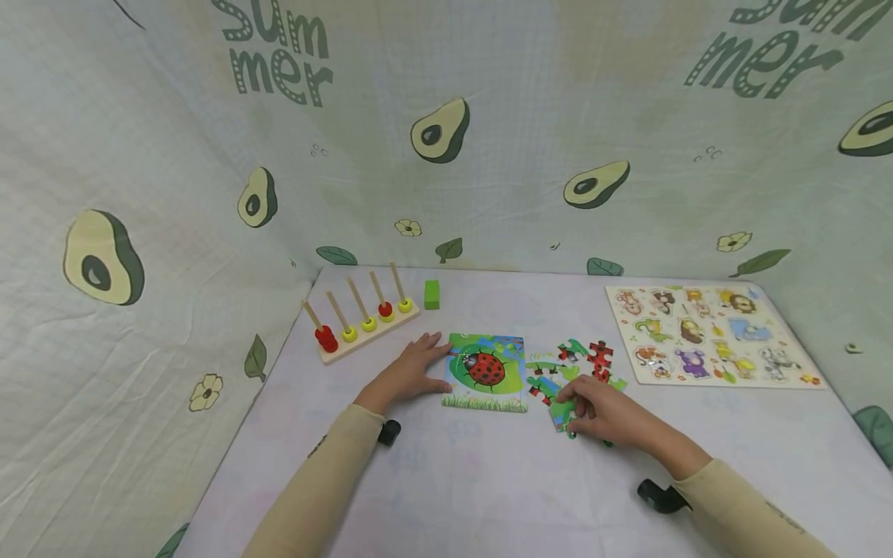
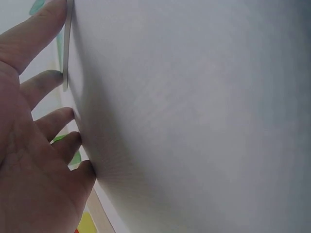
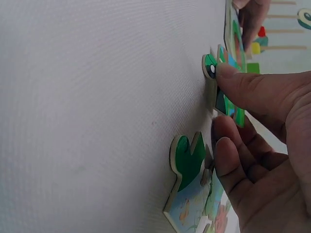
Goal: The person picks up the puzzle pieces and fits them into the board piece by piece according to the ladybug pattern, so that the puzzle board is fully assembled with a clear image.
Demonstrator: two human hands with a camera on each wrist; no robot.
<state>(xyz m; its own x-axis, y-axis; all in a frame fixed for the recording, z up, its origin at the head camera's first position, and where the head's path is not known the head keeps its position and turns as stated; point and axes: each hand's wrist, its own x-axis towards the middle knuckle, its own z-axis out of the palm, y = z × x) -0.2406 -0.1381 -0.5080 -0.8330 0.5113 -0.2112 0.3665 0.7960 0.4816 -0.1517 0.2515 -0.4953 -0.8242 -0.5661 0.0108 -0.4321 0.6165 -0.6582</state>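
A square ladybug puzzle board (image 1: 486, 370) lies flat on the table. At its left edge, my left hand (image 1: 413, 370) rests with thumb and index finger spread and touching the edge; the left wrist view shows the fingers (image 2: 51, 124) fairly straight. My right hand (image 1: 614, 415) pinches a green and blue puzzle piece (image 1: 560, 416) by its edge, low over the table to the right of the board. Several loose puzzle pieces (image 1: 598, 354) lie around that hand, some partly hidden beneath it. Another puzzle piece (image 3: 187, 179) with a green knob lies beside the hand in the right wrist view.
A wooden peg counter (image 1: 373, 329) with red and yellow beads stands at the back left. Next to it is a green block (image 1: 432, 294). An animal peg board (image 1: 711, 333) lies at the back right. Patterned cloth (image 1: 516, 155) hangs behind the table.
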